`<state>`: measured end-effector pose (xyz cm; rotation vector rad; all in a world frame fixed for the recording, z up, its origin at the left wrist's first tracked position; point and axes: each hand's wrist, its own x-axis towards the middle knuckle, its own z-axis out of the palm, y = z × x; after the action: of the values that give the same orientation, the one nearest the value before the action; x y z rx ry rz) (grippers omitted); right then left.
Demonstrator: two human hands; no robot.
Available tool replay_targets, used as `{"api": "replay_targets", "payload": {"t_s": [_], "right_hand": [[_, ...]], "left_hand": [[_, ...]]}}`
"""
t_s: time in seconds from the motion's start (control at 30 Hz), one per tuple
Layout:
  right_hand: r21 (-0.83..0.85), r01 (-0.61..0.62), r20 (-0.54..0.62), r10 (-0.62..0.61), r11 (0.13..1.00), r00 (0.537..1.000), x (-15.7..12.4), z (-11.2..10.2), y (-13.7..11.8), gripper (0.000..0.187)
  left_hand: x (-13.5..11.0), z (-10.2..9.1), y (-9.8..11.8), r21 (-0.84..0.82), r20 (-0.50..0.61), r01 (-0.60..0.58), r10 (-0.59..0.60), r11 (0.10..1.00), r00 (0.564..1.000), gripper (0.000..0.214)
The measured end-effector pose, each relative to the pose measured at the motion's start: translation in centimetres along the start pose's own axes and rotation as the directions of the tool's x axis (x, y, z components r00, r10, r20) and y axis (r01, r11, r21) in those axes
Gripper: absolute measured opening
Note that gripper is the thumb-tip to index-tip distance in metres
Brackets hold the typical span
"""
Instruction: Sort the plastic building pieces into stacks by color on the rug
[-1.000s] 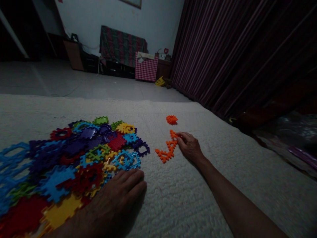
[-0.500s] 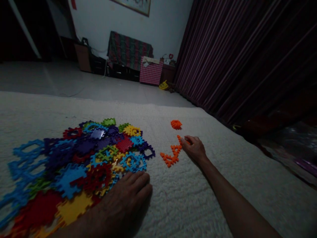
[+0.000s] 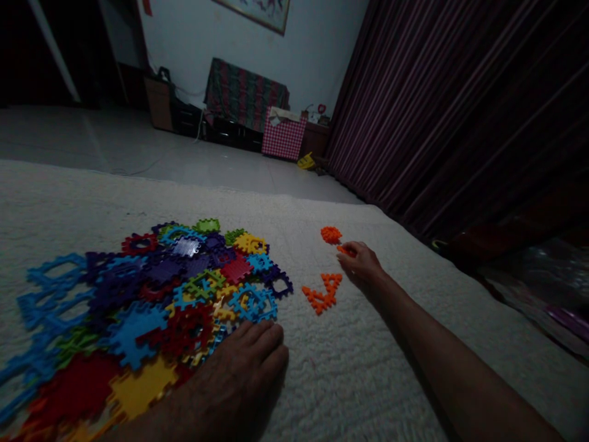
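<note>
My right hand [image 3: 362,263] is closed, pinching a small orange plastic interlocking piece [image 3: 342,250] between thumb and fingers, just above the bedspread. Slightly beyond it sits a small orange stack of pieces [image 3: 331,234]. Two orange triangular frames [image 3: 320,299] lie nearer to me, apart from that hand. My left hand [image 3: 246,362] rests palm down with its fingers stretched out side by side. It lies at the near right edge of a heap of toothed building pieces [image 3: 159,270] in blue, purple, red, yellow and green. What is under its palm is hidden.
The pale quilted bedspread [image 3: 350,368] ends at a far edge, with the tiled floor [image 3: 230,169] beyond. Across the room stand a low cabinet under a striped cloth [image 3: 246,92] and a checked cloth [image 3: 283,135]. A dark curtain [image 3: 414,110] hangs on the right.
My right hand has moved away from the two orange triangles toward the orange stack, still pinching the orange piece. The left hand has stayed beside the heap. The view has shifted slightly.
</note>
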<state>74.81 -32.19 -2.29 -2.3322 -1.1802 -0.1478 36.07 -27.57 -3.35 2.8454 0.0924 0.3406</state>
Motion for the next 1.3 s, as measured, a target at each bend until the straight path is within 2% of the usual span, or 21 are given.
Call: {"api": "replay_targets", "payload": {"t_s": [0.07, 0.17, 0.23, 0.37, 0.43, 0.87, 0.93, 1.07, 1.17, 1.23, 1.3], "right_hand": [[0.023, 0.042, -0.089, -0.04, 0.999, 0.995, 0.2, 0.7, 0.9, 0.039], [0.063, -0.016, -0.201, 0.028, 0.998, 0.979, -0.1, 1.8, 2.2, 0.054], [0.066, -0.035, -0.235, 0.05, 0.997, 0.971, -0.5, 2.1, 2.8, 0.052], [0.047, 0.053, -0.223, -0.041, 0.998, 0.974, -0.8, 2.1, 3.1, 0.031], [0.054, 0.08, -0.227, -0.066, 0.995, 0.972, -0.6, 2.0, 2.9, 0.026], [0.17, 0.178, -0.231, -0.136, 0.969, 0.963, 0.5, 2.3, 1.6, 0.023], [0.204, 0.17, -0.248, -0.117, 0.964, 0.962, 0.2, 2.2, 1.4, 0.026], [0.334, 0.1, -0.303, 0.006, 0.937, 0.953, -1.4, 1.6, 0.7, 0.031], [0.448, 0.089, -0.182, -0.007, 0.889, 0.983, -3.6, 0.6, 0.1, 0.032], [0.494, 0.106, -0.05, -0.093, 0.863, 0.994, -5.2, -0.1, -0.3, 0.031], [0.483, 0.138, 0.024, -0.171, 0.865, 0.985, -6.6, -0.7, -1.0, 0.031]], "left_hand": [[0.1, -0.2, 0.1, 0.0, 0.021, 0.018, -0.018, 1.0, 1.0, 0.024], [0.2, -0.5, 0.2, 0.004, 0.051, 0.024, -0.025, 1.0, 0.998, 0.024], [0.1, -0.5, 0.1, 0.005, 0.052, 0.018, -0.018, 1.0, 0.999, 0.028], [-0.1, -0.2, 0.1, 0.005, 0.035, 0.032, -0.032, 0.999, 0.999, 0.033], [-0.1, -0.2, 0.1, -0.002, 0.03, 0.038, -0.038, 0.999, 0.999, 0.033], [0.2, -0.3, 0.4, -0.022, -0.015, 0.037, -0.038, 0.999, 0.999, 0.02], [0.3, -0.5, 0.3, -0.026, -0.007, 0.041, -0.041, 0.999, 0.999, 0.021], [0.3, -0.7, 0.0, -0.045, 0.012, -0.002, 0.003, 0.999, 1.0, 0.025], [0.3, -0.7, 0.0, -0.054, 0.02, 0.003, -0.002, 0.999, 1.0, 0.023], [0.4, -0.7, 0.0, -0.048, 0.015, 0.009, -0.008, 0.999, 1.0, 0.021], [0.4, -0.7, 0.0, -0.04, 0.015, 0.013, -0.012, 0.999, 1.0, 0.021]]}}
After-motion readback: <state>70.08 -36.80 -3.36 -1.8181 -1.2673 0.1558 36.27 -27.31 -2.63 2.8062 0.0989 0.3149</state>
